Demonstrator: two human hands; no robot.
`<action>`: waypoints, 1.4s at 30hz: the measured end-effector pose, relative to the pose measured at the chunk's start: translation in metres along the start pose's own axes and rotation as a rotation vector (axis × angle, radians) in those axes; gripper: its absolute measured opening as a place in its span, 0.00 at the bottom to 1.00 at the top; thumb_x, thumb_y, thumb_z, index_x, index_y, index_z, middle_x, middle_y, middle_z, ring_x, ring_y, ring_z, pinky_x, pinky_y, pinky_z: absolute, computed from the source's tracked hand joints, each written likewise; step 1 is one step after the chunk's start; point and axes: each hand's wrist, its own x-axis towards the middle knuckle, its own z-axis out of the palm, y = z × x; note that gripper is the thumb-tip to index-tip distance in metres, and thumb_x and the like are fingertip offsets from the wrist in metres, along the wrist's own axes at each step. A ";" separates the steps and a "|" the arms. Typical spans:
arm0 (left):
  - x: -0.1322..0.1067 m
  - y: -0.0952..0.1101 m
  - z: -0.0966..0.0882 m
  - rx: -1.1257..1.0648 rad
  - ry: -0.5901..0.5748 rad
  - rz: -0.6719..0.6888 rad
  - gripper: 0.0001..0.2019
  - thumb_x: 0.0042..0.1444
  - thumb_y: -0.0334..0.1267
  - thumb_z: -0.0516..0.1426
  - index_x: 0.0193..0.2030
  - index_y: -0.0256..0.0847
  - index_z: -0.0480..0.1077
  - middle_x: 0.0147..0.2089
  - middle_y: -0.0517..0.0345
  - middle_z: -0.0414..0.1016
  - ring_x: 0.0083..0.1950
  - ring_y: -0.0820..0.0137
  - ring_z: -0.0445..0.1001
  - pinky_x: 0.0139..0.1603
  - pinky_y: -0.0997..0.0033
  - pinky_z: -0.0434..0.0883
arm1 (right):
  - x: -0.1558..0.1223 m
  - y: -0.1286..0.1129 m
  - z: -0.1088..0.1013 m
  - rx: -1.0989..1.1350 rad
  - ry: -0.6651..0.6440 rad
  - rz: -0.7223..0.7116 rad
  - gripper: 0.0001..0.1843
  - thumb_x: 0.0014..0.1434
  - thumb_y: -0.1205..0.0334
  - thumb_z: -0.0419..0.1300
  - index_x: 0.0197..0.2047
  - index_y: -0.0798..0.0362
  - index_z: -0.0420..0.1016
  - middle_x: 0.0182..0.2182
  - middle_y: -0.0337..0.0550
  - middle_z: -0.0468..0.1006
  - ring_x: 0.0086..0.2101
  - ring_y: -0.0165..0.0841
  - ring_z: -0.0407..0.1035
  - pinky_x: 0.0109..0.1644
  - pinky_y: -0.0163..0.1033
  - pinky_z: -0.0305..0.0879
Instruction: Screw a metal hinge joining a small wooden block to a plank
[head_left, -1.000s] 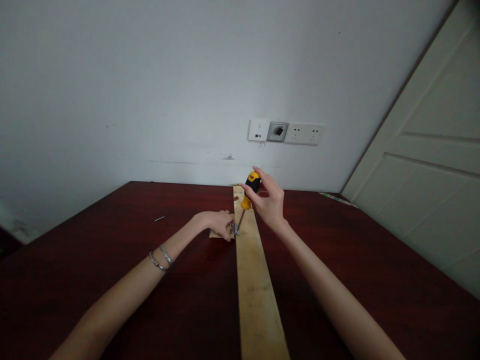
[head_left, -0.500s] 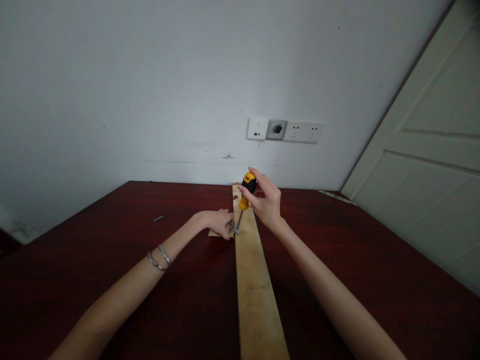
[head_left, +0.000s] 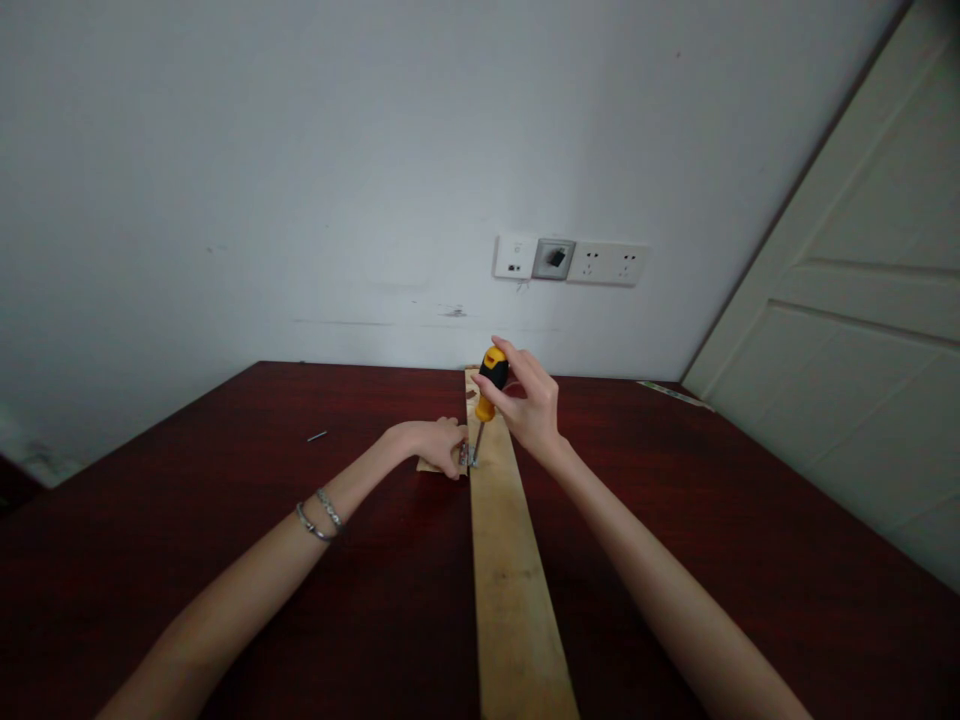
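Leftward drifted the screwdriver [head_left: 491, 378] handle over the last second, and the right hand [head_left: 529, 410] went with it, while the left hand [head_left: 435, 447] stayed planted.

From the head camera, the right hand's fingers were wrapped round the yellow-and-black handle near its top. The shaft ran down and slightly left from those fingers to a small metal fitting [head_left: 466, 456]. That fitting sat at the left edge of the long pale plank [head_left: 510, 580], right at the left hand's fingertips. Those fingers were curled down tight and pressed on the fitting, with a small wood piece [head_left: 425, 467] peeking out beneath them. The plank ran from under the fingers straight back toward the person, along the dark red table [head_left: 187, 520]. Two bracelets [head_left: 319, 512] ringed the left wrist. Well off to the left of the left hand lay a small metal pin [head_left: 317, 436], too tiny to make out further. Beyond the fingers, up on the wall, was a row of sockets [head_left: 570, 262], and a white door [head_left: 862, 350] stood off to the right.
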 end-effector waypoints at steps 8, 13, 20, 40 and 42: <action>-0.001 0.002 -0.002 0.000 -0.006 -0.004 0.32 0.40 0.46 0.62 0.53 0.40 0.62 0.52 0.45 0.64 0.50 0.54 0.66 0.46 0.60 0.67 | -0.001 -0.001 0.001 -0.021 -0.028 0.007 0.25 0.58 0.54 0.57 0.58 0.50 0.64 0.38 0.44 0.72 0.32 0.29 0.65 0.31 0.33 0.70; -0.001 0.002 -0.002 0.003 0.001 0.003 0.31 0.40 0.47 0.61 0.52 0.40 0.63 0.51 0.46 0.65 0.50 0.54 0.67 0.45 0.60 0.68 | -0.002 -0.001 0.003 -0.026 -0.055 0.035 0.25 0.58 0.53 0.57 0.58 0.49 0.64 0.39 0.44 0.71 0.33 0.29 0.65 0.31 0.33 0.70; 0.003 -0.002 0.001 0.010 -0.001 0.020 0.32 0.40 0.48 0.62 0.53 0.41 0.62 0.51 0.46 0.65 0.50 0.54 0.67 0.46 0.60 0.68 | 0.010 -0.005 -0.007 -0.049 -0.192 0.017 0.26 0.59 0.54 0.55 0.59 0.52 0.62 0.40 0.45 0.73 0.32 0.30 0.66 0.34 0.35 0.67; 0.002 -0.002 0.000 0.007 -0.015 -0.004 0.33 0.40 0.50 0.63 0.53 0.41 0.62 0.54 0.45 0.64 0.52 0.55 0.66 0.48 0.62 0.66 | 0.090 -0.038 -0.026 -0.578 -0.949 0.004 0.17 0.58 0.53 0.53 0.40 0.56 0.76 0.33 0.52 0.78 0.31 0.37 0.70 0.30 0.37 0.58; 0.002 -0.003 0.001 0.003 -0.012 -0.002 0.32 0.40 0.50 0.63 0.52 0.41 0.62 0.53 0.46 0.65 0.51 0.55 0.66 0.47 0.62 0.66 | 0.092 -0.039 -0.029 -0.507 -1.008 -0.008 0.16 0.56 0.57 0.55 0.45 0.55 0.74 0.37 0.50 0.78 0.34 0.36 0.70 0.31 0.36 0.59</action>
